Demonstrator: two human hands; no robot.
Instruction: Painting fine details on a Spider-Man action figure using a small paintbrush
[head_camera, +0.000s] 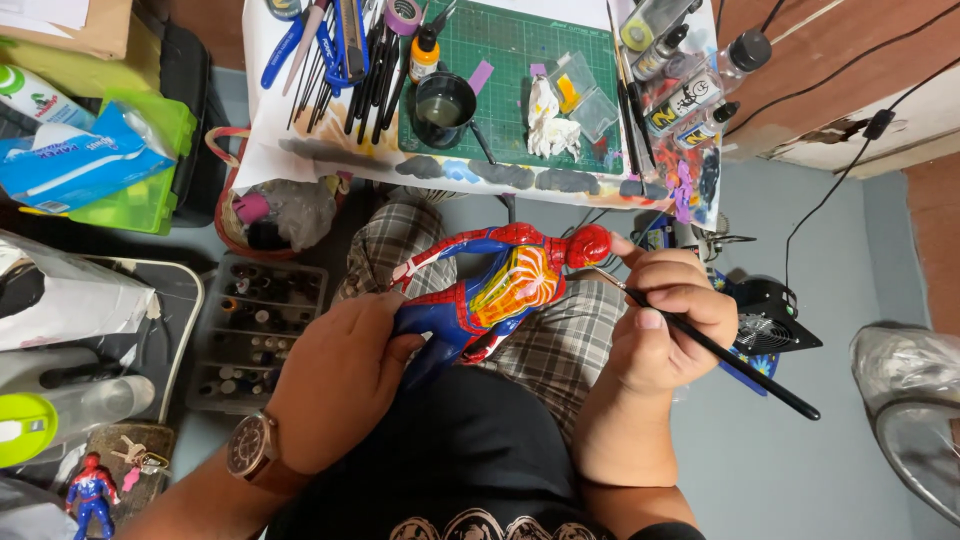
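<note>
Two hands work over our lap. Our left hand is wrapped around the legs of the red and blue action figure, holding it face down above the plaid shorts. Right of the figure, our right hand pinches a thin black paintbrush, tip near the red head. We should brace that wrist and stroke lightly. Beyond the figure lie the green cutting mat and a black water cup.
</note>
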